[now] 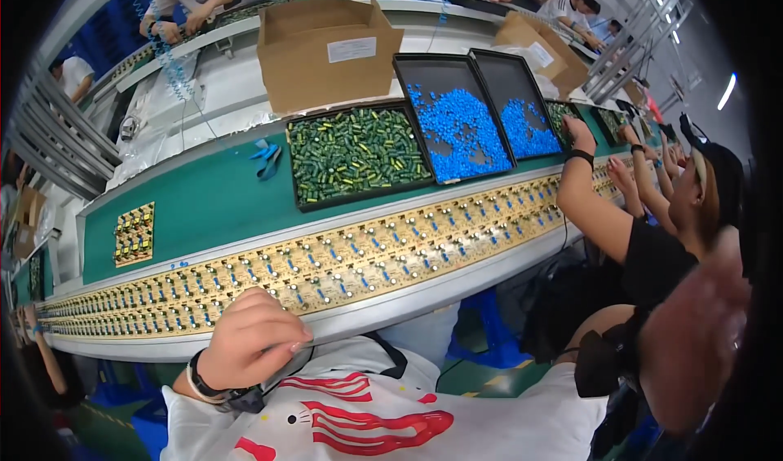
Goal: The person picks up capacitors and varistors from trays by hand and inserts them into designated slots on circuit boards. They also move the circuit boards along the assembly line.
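Note:
My left hand (254, 340), with a dark band at the wrist, hangs palm down at the near edge of the board line, its fingers curled in. Whatever lies under those fingers, if anything, is hidden. Just beyond it run two long rows of tan circuit boards (342, 259), fitted with blue and green parts. My right hand (700, 330) is raised close to the camera at the far right, large and blurred, and its fingers cannot be made out. It is well away from the boards.
Behind the rows stand a black tray of green cylindrical parts (359, 155) and two trays of small blue parts (465, 130) (530, 126). A blue-handled tool (267, 159), a separate board (134, 234) and a cardboard box (322, 65) are also there. Co-workers (665, 216) sit along the right.

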